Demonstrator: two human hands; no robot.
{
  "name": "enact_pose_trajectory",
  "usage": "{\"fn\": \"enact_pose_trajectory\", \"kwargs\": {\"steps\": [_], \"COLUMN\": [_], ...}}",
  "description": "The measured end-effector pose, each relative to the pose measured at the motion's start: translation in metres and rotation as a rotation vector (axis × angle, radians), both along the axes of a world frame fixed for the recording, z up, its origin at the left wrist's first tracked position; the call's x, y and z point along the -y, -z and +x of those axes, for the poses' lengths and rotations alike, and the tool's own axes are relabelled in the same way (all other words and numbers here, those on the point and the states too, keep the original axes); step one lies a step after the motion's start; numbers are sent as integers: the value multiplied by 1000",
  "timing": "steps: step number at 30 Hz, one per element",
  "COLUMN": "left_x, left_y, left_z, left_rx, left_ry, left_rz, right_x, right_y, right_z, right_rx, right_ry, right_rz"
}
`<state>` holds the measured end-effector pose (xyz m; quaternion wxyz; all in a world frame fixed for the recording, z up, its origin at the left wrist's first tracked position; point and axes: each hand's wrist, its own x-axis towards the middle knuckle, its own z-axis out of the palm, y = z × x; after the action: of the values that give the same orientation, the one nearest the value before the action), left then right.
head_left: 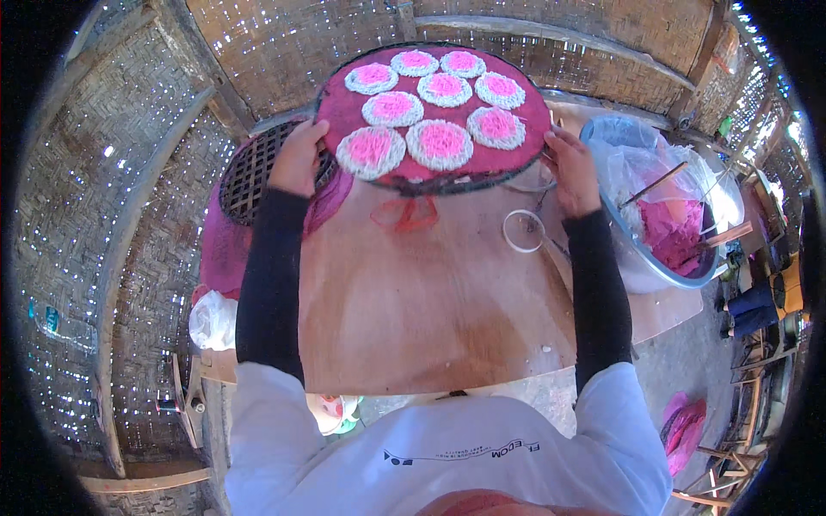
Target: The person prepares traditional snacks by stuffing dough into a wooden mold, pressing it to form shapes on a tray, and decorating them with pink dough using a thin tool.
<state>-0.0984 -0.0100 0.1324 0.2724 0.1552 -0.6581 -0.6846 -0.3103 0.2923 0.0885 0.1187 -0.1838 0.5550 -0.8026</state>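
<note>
Both my arms reach forward over a wooden table, holding up a round tray lined with dark pink cloth. My left hand is closed on the tray's left rim, and my right hand grips its right rim. Several flat round cakes of white strands with pink middles lie spread on the cloth. Under the tray's left side rests a dark woven lattice tray. The tray's far underside is hidden.
On the wooden table lie a white ring and a red strip. At right stands a large basin with pink stuff, plastic and sticks. A white plastic bag sits at the left edge. Woven walls surround the table.
</note>
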Motion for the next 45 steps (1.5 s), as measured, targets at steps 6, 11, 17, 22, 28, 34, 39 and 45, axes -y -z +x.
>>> {"fn": "enact_pose_trajectory", "kwargs": {"steps": [6, 11, 17, 22, 28, 34, 39, 45], "left_x": [72, 86, 75, 97, 50, 22, 1, -24], "left_y": [89, 145, 183, 212, 171, 75, -27, -62], "left_z": [-117, -130, -137, -121, -133, -67, 31, 175], "left_rx": [-39, 199, 197, 474, 457, 16, 89, 270], "left_ry": [49, -102, -221, -351, -835, -395, -374, -419], "left_rz": [104, 135, 103, -231, -704, -909, -1230, -1564], "right_x": [60, 97, 106, 126, 105, 103, 112, 115], "right_y": [53, 109, 157, 164, 177, 68, 2, 17], "right_z": [-115, -143, -163, -148, -182, -105, -7, 111], "right_rx": [-230, -77, -167, -133, -354, -623, -810, -772], "right_ry": [231, 164, 227, 244, 413, 254, -70, -548], "right_rz": [205, 248, 455, 492, 642, 454, 487, 411]}}
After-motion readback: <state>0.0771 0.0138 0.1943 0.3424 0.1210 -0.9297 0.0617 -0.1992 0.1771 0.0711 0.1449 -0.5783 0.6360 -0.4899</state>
